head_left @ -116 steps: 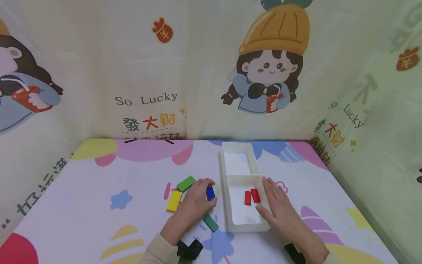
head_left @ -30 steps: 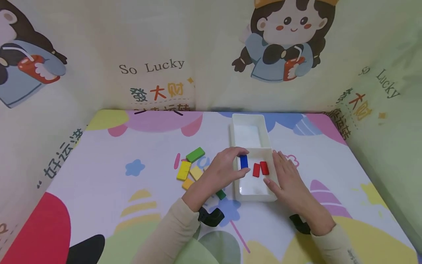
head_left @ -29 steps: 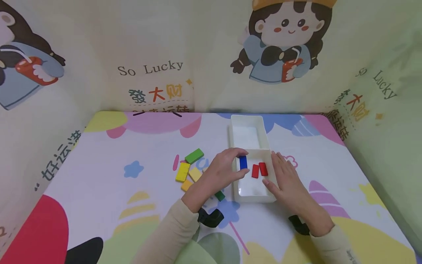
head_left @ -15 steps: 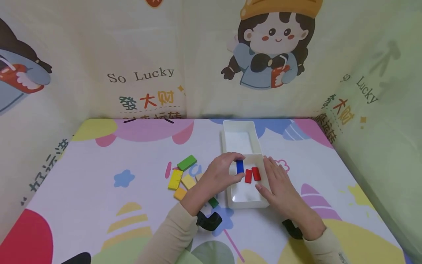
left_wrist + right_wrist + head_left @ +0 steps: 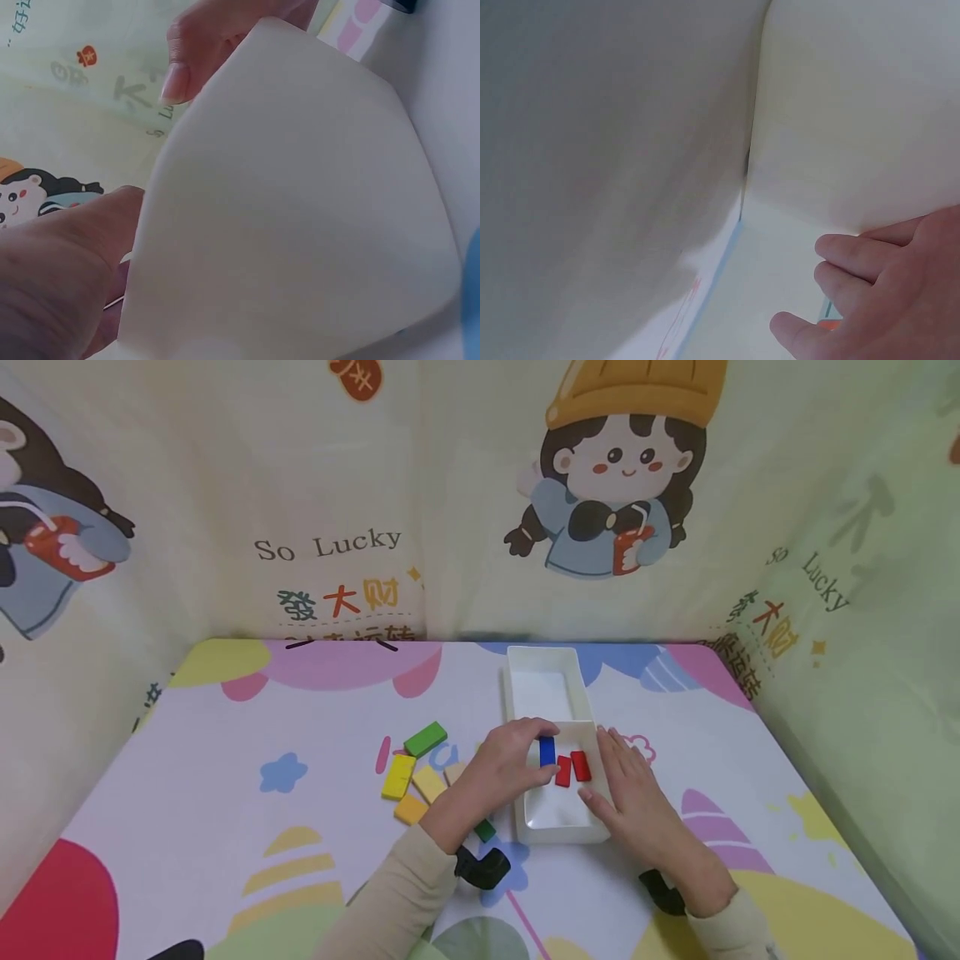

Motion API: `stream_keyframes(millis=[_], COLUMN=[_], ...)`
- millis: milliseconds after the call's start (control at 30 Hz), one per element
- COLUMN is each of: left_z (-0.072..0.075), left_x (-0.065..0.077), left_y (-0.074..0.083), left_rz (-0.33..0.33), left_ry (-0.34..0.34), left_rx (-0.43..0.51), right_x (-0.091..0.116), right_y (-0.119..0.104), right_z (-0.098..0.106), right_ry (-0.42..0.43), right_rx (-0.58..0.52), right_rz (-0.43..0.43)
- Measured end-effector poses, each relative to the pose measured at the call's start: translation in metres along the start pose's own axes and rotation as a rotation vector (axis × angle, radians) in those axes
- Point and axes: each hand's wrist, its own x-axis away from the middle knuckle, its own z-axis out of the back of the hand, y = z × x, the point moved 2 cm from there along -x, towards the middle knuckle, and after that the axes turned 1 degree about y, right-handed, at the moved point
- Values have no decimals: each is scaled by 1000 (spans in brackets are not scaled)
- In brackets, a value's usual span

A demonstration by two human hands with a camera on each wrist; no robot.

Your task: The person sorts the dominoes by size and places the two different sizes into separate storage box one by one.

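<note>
In the head view, my left hand (image 5: 491,768) pinches a small blue rectangular block (image 5: 547,750) between thumb and fingers. It holds the block upright inside the near compartment of a white two-part box (image 5: 558,836), by the left wall. Two red blocks (image 5: 581,766) lie on that compartment's floor, right of the blue one. My right hand (image 5: 641,806) rests along the box's right wall, fingers straight, thumb over the rim. The box's outer wall (image 5: 300,202) fills much of the left wrist view and hides the block there. The right wrist view shows my right hand's fingers (image 5: 847,262) close to a pale surface.
Left of the box lie loose blocks: light green (image 5: 426,739), yellow (image 5: 398,777), orange (image 5: 410,811), pale wooden (image 5: 430,784) and dark green (image 5: 485,831), the last partly behind my left wrist. A printed cloth backdrop (image 5: 465,527) stands behind the patterned table mat (image 5: 322,718).
Since about four seconds ago, my left hand has carried the blue block rightward from beside the loose blocks into the box. Over the last second only the head view has shifted; both hands stay put.
</note>
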Motion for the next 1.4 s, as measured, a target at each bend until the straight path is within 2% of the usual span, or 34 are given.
stream_keyframes(millis=[367, 767, 967, 1167, 1267, 1400], left_z=[-5, -5, -7, -5, -1, 12], left_x=[-1, -12, -18, -17, -14, -7], left_y=[1, 7, 9, 8, 6, 5], left_rz=[-42, -75, -36, -28, -52, -96], left_ry=[26, -35, -82, -69, -24, 49], left_rx=[-161, -345, -346, -358, -312, -200], right_x=[1, 2, 1, 1, 1, 2], right_y=[-2, -3, -3, -4, -4, -3], right_z=[-2, 1, -1, -1, -1, 0], right_ry=[-3, 2, -5, -4, 3, 5], right_rx=[1, 7, -6, -24, -4, 16], right_rz=[2, -15, -18, -5, -11, -21])
